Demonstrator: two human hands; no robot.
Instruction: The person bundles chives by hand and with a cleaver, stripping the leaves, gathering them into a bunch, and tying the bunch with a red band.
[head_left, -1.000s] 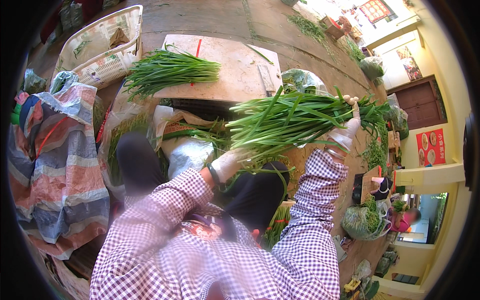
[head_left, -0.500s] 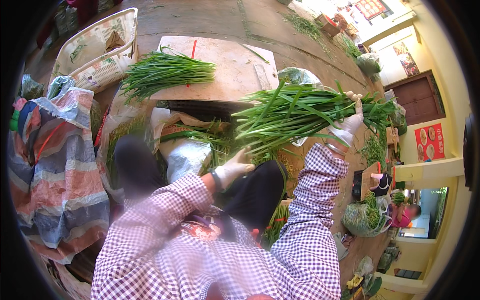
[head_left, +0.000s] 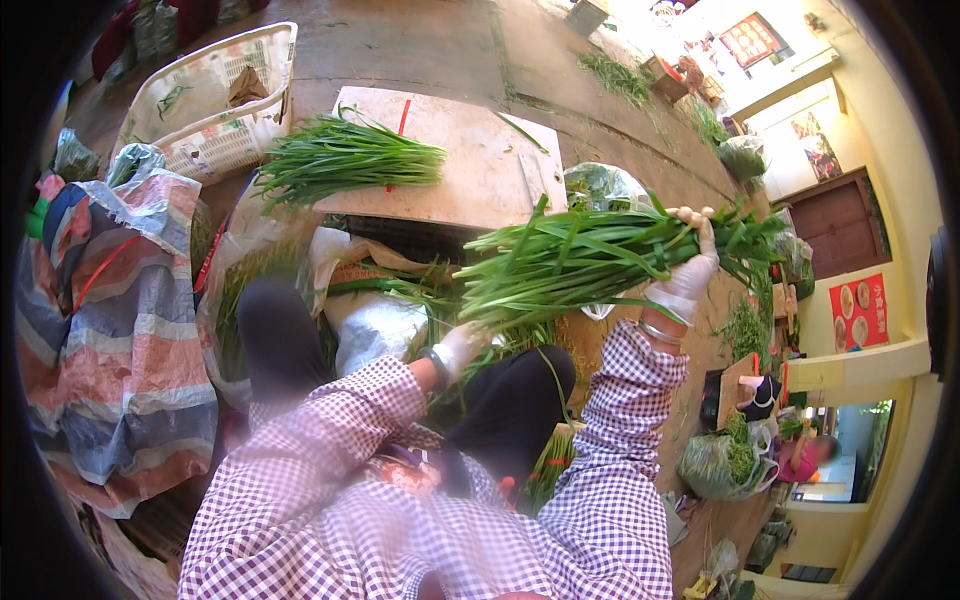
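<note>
My right hand (head_left: 685, 265), in a pale glove, is closed round a thick bunch of long green chives (head_left: 570, 262), held level above the floor by the board. The pale stem ends point left; the leafy ends stick out right beyond my fist. My left hand (head_left: 460, 350), also gloved, is just below the stem ends with its fingers drawn together. What they pinch, if anything, is too blurred to make out. Another bunch of chives (head_left: 350, 158) lies on the low pale board (head_left: 470, 135), across a red strip (head_left: 403, 118).
Beyond the board at the left stands a white plastic crate (head_left: 225, 150). A striped woven sheet (head_left: 125, 340) covers something at my left. Bags with loose greens lie before my knees, near a white sack (head_left: 380, 325). A plastic bag of greens (head_left: 725, 465) and another person (head_left: 800, 458) are at the right.
My left hand has drawn back a little to the left and down from the stem ends, its fingers closing together. My right hand keeps hold of the bunch, which has shifted slightly left.
</note>
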